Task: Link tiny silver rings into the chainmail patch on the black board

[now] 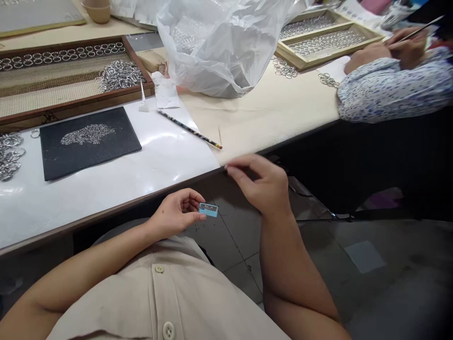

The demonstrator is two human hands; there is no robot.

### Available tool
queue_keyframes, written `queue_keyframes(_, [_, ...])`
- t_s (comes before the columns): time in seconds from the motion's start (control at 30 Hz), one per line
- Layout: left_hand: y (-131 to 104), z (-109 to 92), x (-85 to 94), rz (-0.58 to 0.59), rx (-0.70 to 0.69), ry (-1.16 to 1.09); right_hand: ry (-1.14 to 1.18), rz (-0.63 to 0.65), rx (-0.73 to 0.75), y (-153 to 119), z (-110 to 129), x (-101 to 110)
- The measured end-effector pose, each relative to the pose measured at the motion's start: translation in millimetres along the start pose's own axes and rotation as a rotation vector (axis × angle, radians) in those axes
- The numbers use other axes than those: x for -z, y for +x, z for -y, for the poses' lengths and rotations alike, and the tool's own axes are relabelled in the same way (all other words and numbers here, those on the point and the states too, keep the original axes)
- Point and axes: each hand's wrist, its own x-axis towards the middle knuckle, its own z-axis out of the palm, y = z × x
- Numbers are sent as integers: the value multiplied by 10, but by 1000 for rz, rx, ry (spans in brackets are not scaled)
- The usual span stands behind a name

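My left hand (pixel 177 212) pinches a small blue pencil sharpener (pixel 208 212) between thumb and fingers, just off the front edge of the table. Its metal blade side faces up. At the table edge, further right, my right hand (pixel 265 184) has thumb and forefinger tips pressed together; whether anything tiny is between them I cannot make out. A dark patterned pencil (pixel 189 129) lies on the table beyond both hands. Beside its near end is a thin pointed stick (pixel 220 135), apart from my right hand.
A black board (pixel 123 130) bears tiny metal pieces. Behind it stands a wooden tray (pixel 76 102) of metal rings. Loose rings (pixel 9 156) lie at far left. A white plastic bag (pixel 226 52) bulges mid-table. At right, a co-worker's sleeve (pixel 396 89) rests near ring trays (pixel 304 59).
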Motion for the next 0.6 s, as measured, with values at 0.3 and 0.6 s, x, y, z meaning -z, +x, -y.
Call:
queue_keyframes(0.3, [-72,-80,-32,-71,-172,17,146,348,143,-304,340,42])
queue_keyframes(0.6, [-526,-681,278,-197,-326,496,73,-172,-186,425,-181,109])
